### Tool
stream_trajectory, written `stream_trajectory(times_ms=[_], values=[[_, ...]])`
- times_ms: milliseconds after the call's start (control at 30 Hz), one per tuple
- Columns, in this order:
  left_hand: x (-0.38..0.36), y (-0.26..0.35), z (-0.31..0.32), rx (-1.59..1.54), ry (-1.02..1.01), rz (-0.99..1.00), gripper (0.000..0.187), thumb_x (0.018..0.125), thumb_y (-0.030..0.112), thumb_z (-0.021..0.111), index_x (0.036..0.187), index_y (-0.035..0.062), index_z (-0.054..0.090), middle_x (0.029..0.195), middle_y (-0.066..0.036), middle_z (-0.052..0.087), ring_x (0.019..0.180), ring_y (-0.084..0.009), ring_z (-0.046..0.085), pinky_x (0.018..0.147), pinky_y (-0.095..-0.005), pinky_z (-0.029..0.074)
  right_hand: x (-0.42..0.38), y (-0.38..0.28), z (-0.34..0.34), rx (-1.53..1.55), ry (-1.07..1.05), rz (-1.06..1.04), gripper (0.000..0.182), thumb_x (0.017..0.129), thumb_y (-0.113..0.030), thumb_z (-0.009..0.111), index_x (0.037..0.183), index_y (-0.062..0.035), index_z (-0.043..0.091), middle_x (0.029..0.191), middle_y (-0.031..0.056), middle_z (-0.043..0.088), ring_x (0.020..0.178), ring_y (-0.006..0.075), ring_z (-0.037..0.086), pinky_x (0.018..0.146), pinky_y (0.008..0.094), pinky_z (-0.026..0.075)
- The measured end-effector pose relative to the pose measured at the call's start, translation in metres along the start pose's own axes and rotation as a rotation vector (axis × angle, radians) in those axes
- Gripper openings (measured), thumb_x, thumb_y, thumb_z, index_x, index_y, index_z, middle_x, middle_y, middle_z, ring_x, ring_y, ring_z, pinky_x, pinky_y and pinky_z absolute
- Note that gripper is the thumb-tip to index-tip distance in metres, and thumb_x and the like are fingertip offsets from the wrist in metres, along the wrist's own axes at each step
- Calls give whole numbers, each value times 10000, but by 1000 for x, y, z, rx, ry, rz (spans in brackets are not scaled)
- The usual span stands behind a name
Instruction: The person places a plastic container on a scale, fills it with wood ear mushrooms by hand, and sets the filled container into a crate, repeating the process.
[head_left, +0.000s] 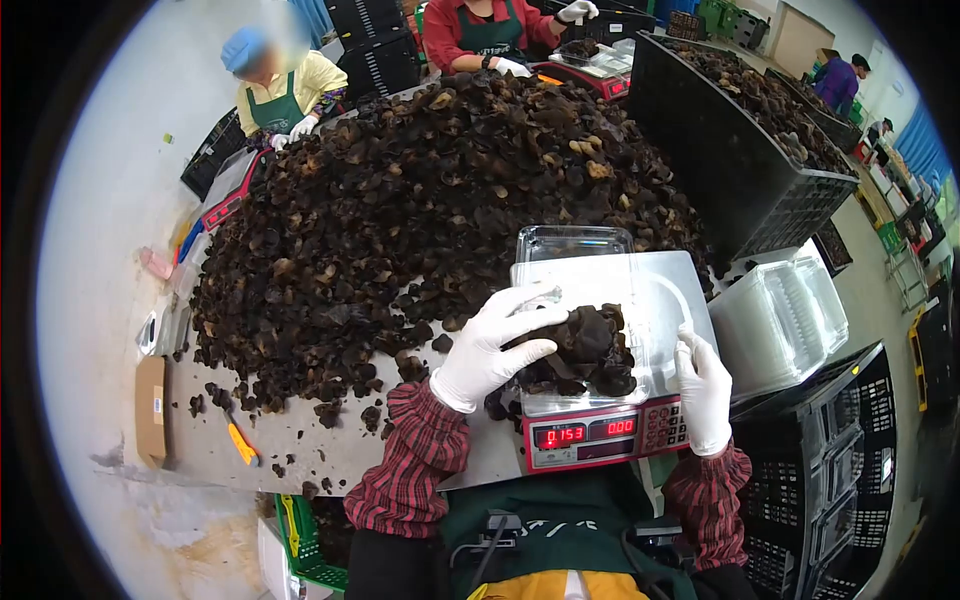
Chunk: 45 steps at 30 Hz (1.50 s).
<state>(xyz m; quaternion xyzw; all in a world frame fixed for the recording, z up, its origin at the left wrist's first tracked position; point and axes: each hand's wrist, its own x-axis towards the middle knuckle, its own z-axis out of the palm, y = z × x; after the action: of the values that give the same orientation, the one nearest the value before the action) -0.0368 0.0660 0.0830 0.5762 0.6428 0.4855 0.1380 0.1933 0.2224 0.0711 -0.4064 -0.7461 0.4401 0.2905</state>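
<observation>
A digital scale (585,440) with a red front stands before me, its left display reading 0.153. On its pan lies a clump of dark wood ear mushrooms (592,345), in what looks like a clear plastic box. My left hand (490,345), in a white glove, reaches over the clump's left side with fingers stretched and apart, the fingertips touching or just above it. At the pan's right edge, my gloved right hand (706,390) has its fingers bent together; what they pinch, if anything, I cannot make out. Behind the pan shows a clear plastic tray (575,238).
A large heap of wood ear mushrooms (430,190) covers the table. Stacked clear boxes (785,325) stand right of the scale, below a big black crate (735,150). A yellow-handled knife (242,445) lies at left. Two co-workers (285,95) (490,35) stand across the table.
</observation>
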Motion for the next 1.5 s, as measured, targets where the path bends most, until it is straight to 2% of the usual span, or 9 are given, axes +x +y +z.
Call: stream_trajectory(times_ms=[233, 400, 500, 667, 1000, 1133, 1200, 1300, 1500], values=[[1, 3, 63, 568, -138, 105, 565, 797, 392, 654, 1323, 229, 523, 1386, -184, 416, 1300, -408, 341, 1073, -503, 289, -5, 8, 39, -294, -70, -133, 364, 885, -171, 625, 1191, 14, 557, 987, 232, 633, 894, 304, 645, 788, 346, 485], [-1, 10, 50, 310, 181, 192, 414, 752, 227, 714, 1156, 162, 654, 1256, -148, 547, 1183, -356, 485, 1009, -442, 382, 1, 20, 25, -156, -115, -7, 356, 914, -159, 613, 1195, 52, 555, 857, 81, 633, 675, 89, 544, 629, 238, 469], [-25, -19, 17, 366, 361, -57, 240, 753, 92, 672, 990, 107, 702, 1070, -85, 643, 993, -268, 592, 898, -366, 465, 1, 20, 16, 97, -9, 119, 289, 937, -144, 578, 1166, 33, 578, 767, 4, 565, 552, 34, 447, 493, 193, 370], [-70, -116, 12, 819, -10, -171, 295, 695, 39, 623, 963, 139, 691, 1009, -11, 657, 915, -240, 581, 798, -370, 465, -1, 20, 10, 186, -1, 192, 257, 950, -154, 553, 1126, 28, 597, 741, -18, 541, 530, 32, 432, 477, 194, 354], [-102, -68, -31, 418, 339, -255, 214, 706, 85, 656, 918, 58, 672, 885, -93, 642, 888, -276, 577, 787, -353, 469, -6, 18, -1, 182, 57, 216, 238, 952, -157, 556, 1103, 20, 606, 718, -25, 536, 524, 25, 444, 495, 189, 365], [-204, -16, -97, 594, 77, -495, 289, 699, 100, 674, 986, 68, 678, 894, -116, 644, 823, -295, 605, 742, -348, 494, -5, 39, -12, 131, 90, 195, 255, 941, -153, 569, 1124, 21, 608, 824, 17, 609, 552, 41, 456, 519, 195, 399], [-257, 5, -120, 514, -94, -955, 347, 683, 132, 710, 1024, 78, 679, 883, -127, 646, 785, -308, 610, 726, -363, 499, -3, 48, -9, 119, 145, 148, 225, 963, -191, 553, 1043, 12, 610, 639, -38, 481, 492, 21, 390, 463, 195, 316], [-292, 11, -122, 794, -45, -1095, 334, 686, 166, 739, 1001, 68, 683, 913, -148, 657, 810, -306, 633, 734, -365, 511, -2, 52, -7, 96, 140, 142, 231, 968, -195, 543, 1036, 16, 610, 648, -35, 490, 506, 22, 399, 480, 195, 325], [-222, -34, -28, 602, 306, -479, 261, 749, 104, 684, 1007, 72, 663, 991, -131, 643, 899, -304, 617, 778, -373, 510, -7, 36, 0, 89, 81, 143, 233, 964, -173, 543, 1071, 25, 605, 684, -21, 517, 519, 28, 419, 503, 195, 348]])
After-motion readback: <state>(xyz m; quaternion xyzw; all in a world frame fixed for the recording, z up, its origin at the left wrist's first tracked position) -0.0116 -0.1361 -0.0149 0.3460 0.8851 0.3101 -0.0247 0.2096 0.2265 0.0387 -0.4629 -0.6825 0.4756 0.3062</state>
